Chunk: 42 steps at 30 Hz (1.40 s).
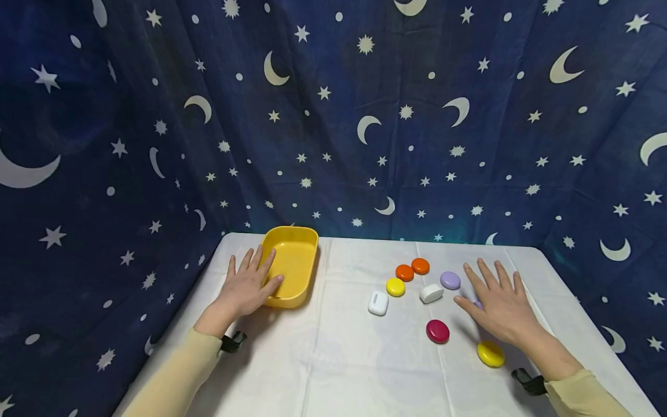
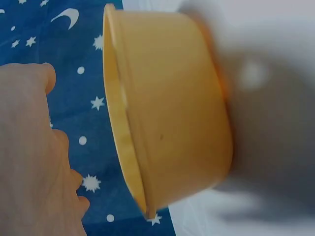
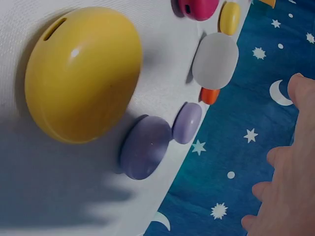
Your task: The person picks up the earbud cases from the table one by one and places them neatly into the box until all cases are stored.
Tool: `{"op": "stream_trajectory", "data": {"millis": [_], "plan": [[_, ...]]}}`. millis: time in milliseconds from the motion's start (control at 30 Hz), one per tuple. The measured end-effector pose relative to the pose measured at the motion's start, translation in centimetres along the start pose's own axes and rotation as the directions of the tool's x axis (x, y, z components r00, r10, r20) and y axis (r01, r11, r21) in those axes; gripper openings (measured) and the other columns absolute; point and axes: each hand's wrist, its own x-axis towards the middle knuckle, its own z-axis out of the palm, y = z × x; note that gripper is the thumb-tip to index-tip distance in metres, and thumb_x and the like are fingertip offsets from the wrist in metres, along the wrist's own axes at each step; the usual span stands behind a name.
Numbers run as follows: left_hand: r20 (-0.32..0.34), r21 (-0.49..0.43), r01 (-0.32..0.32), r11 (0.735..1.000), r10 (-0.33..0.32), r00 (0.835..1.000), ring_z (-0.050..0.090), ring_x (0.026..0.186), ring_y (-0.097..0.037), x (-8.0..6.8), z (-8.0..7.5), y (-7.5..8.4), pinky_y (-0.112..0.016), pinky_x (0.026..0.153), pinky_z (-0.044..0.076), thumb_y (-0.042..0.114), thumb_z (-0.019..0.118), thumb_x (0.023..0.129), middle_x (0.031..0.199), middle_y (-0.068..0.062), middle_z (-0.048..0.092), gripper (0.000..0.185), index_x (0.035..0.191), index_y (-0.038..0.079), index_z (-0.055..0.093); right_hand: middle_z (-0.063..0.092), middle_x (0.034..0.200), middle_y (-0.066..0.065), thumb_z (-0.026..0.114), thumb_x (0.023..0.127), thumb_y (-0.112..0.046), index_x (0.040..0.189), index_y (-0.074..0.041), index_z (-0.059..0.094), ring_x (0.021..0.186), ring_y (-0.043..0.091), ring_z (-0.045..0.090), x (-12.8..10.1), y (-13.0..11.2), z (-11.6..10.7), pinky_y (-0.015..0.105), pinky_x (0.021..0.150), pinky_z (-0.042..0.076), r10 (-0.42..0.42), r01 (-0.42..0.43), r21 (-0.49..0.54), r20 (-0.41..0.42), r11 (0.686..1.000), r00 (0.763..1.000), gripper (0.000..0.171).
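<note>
Tray (image 1: 292,263), plain yellow, oblong with rounded corners, sits at the table's (image 1: 333,370) far left; left hand (image 1: 249,286) rests flat on its rim. Right hand (image 1: 500,304) lies spread over a purple case (image 3: 145,146). No writing shows.

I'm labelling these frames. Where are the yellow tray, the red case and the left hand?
yellow tray (image 1: 302,234), head view, far rim.
red case (image 1: 438,331), head view, top middle.
left hand (image 1: 249,288), head view, back of hand.

No text, label, brand or number can be read in any view. The dark blue cloth backdrop (image 1: 333,116) carries only printed moons, stars and dots (a pattern, not writing). The small white rounded plastic case (image 1: 378,303) near the table's middle bears a faint mark too small to read.
</note>
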Motion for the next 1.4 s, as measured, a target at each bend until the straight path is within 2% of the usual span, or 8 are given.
{"op": "stream_trajectory", "data": {"millis": [400,567,667,767,933,1200,1300,1400], "plan": [[0.065,-0.073,0.082,0.994,-0.077,0.995,0.003,0.153,-0.047,1.1,-1.0,-2.9,-0.071,0.115,-0.009,0.069,0.026,0.102,0.169,-0.023,0.004,0.086,0.166,0.014,0.011,0.023,0.162,0.030,0.053,0.097,-0.061,0.163,-0.009,0.026,0.147,0.056,0.009,0.1,-0.6,-1.3,0.068,0.114,-0.014,-0.008,0.008,0.037,-0.002,0.999,1.000,0.088],[0.098,-0.191,0.095,0.977,-0.078,0.992,0.002,0.152,-0.051,1.6,-1.3,-3.5,-0.075,0.113,-0.002,0.068,0.027,0.102,0.168,-0.027,0.002,0.087,0.166,0.012,0.009,0.030,0.159,0.031,0.053,0.098,-0.061,0.161,-0.008,0.029,0.144,0.056,0.020,0.0,-0.7,-1.6,0.071,0.116,-0.003,-0.020,0.020,0.068,-0.005,0.997,1.000,0.086],[0.123,-0.306,0.101,0.947,-0.065,0.990,0.000,0.151,-0.053,2.0,-1.5,-3.9,-0.075,0.114,0.002,0.065,0.028,0.104,0.167,-0.028,-0.001,0.086,0.165,0.010,0.005,0.038,0.155,0.031,0.053,0.098,-0.061,0.159,-0.007,0.035,0.141,0.056,0.026,0.0,-0.8,-1.7,0.071,0.116,0.003,-0.024,0.024,0.082,-0.005,0.996,1.000,0.083],[0.149,-0.445,0.113,0.888,-0.051,0.988,-0.003,0.152,-0.051,2.5,-1.4,-4.5,-0.072,0.116,0.003,0.059,0.030,0.107,0.168,-0.027,-0.004,0.082,0.165,0.010,-0.001,0.050,0.147,0.029,0.058,0.097,-0.058,0.153,-0.006,0.046,0.137,0.053,0.036,0.1,-0.9,-1.8,0.072,0.115,0.013,-0.029,0.030,0.098,-0.012,0.995,0.999,0.077],[0.217,-0.645,0.184,0.741,-0.053,0.975,-0.002,0.154,-0.044,3.1,-1.3,-5.6,-0.066,0.119,0.006,0.049,0.036,0.109,0.169,-0.023,-0.004,0.079,0.164,0.015,-0.009,0.065,0.130,0.024,0.070,0.095,-0.045,0.136,-0.006,0.065,0.125,0.049,0.051,-0.2,-1.1,-1.7,0.070,0.110,0.027,-0.015,0.014,0.122,0.008,0.992,1.000,0.058],[0.386,-0.768,0.373,0.521,-0.089,0.918,0.015,0.150,-0.051,4.0,-0.3,-6.6,-0.068,0.111,0.031,0.042,0.038,0.110,0.170,-0.021,0.000,0.074,0.165,0.024,-0.008,0.071,0.119,0.017,0.074,0.093,-0.037,0.125,-0.009,0.074,0.118,0.046,0.057,-1.6,-0.5,-1.0,0.070,0.102,0.035,0.003,-0.005,0.154,0.010,0.988,1.000,0.042],[0.437,-0.781,0.420,0.462,-0.076,0.896,0.013,0.150,-0.052,4.4,0.0,-6.9,-0.067,0.111,0.032,0.035,0.039,0.110,0.170,-0.018,-0.006,0.072,0.165,0.025,-0.006,0.072,0.118,0.016,0.074,0.093,-0.037,0.125,-0.010,0.074,0.117,0.046,0.057,-2.6,-0.4,-0.7,0.070,0.101,0.036,0.016,-0.021,0.165,0.030,0.986,0.999,0.042],[0.460,-0.784,0.435,0.442,-0.056,0.886,0.017,0.149,-0.052,4.7,0.1,-7.3,-0.064,0.110,0.036,0.028,0.038,0.110,0.170,-0.020,-0.005,0.070,0.165,0.025,-0.005,0.071,0.119,0.016,0.075,0.092,-0.038,0.125,-0.010,0.074,0.118,0.046,0.057,-3.5,-0.5,-0.3,0.070,0.101,0.036,0.038,-0.049,0.170,0.064,0.984,0.997,0.043]]}}
